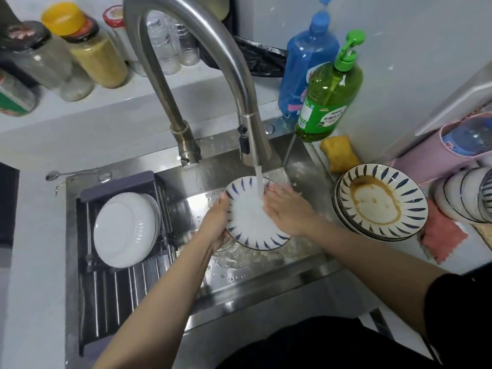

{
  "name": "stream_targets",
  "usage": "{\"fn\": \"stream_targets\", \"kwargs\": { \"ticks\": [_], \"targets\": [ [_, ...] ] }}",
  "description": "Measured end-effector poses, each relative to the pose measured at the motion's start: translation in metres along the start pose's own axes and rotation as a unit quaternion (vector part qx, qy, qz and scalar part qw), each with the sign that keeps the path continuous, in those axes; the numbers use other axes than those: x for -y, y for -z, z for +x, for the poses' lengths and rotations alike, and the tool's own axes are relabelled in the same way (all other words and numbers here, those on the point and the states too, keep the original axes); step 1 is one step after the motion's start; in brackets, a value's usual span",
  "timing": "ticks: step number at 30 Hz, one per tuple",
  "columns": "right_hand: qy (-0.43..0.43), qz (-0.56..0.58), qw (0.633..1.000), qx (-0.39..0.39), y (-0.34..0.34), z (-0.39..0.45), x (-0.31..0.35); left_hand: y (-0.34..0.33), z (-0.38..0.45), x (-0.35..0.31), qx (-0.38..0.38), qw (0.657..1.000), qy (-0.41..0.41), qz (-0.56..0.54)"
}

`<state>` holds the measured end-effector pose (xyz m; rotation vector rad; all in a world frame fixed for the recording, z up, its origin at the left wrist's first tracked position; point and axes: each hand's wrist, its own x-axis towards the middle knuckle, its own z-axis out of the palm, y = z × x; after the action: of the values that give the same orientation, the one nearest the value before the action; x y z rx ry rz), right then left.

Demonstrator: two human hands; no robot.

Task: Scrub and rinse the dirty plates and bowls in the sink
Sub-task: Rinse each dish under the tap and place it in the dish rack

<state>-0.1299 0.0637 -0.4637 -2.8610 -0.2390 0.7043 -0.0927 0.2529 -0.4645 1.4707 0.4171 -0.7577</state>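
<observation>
A white plate with blue leaf marks (pixel 246 222) is tilted under the running tap (pixel 255 153) over the steel sink (pixel 266 272). My left hand (pixel 217 219) grips its left rim, thumb on top. With flat fingers, my right hand (pixel 286 209) rests on the plate's inner face in the water stream. A stack of matching plates (pixel 380 202) stands on the counter to the right, the top one stained with brown sauce. Stacked bowls (pixel 464 198) lie at the far right edge.
A dark drying rack (pixel 119 288) across the sink's left half holds white plates (pixel 125 229). Green (pixel 328 102) and blue (pixel 306 67) soap bottles and a yellow sponge (pixel 339 153) stand behind the sink at the right. Jars line the back ledge. A pink cloth (pixel 443 235) lies under the plate stack.
</observation>
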Motion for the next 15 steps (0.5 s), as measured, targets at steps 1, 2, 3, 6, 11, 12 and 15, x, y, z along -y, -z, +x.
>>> {"fn": "stream_targets", "kwargs": {
  "ticks": [1,2,3,6,11,12,15],
  "targets": [
    [-0.002,0.029,1.000,-0.002,0.003,0.009,0.014,-0.006,-0.002,0.002,0.019,1.000,0.001,0.008],
    [0.015,0.073,0.997,0.003,0.005,0.014,0.029,-0.009,-0.002,0.003,0.032,0.999,-0.004,0.019],
    [0.054,0.117,0.992,0.010,0.006,0.014,0.042,-0.009,0.001,0.004,0.033,0.999,-0.011,0.023],
    [0.153,0.150,0.976,0.048,0.004,-0.007,0.052,0.003,0.017,0.003,-0.003,0.999,0.025,-0.025],
    [0.161,0.084,0.980,-0.077,-0.014,-0.029,0.013,0.007,0.026,-0.004,-0.077,0.992,0.089,-0.046],
    [0.143,0.115,0.975,-0.123,-0.018,-0.030,0.014,-0.002,0.020,-0.009,-0.055,0.993,0.084,-0.054],
    [0.010,0.243,0.955,-0.167,-0.010,-0.026,0.029,-0.033,0.000,-0.017,0.003,0.998,0.016,-0.055]
  ]
}}
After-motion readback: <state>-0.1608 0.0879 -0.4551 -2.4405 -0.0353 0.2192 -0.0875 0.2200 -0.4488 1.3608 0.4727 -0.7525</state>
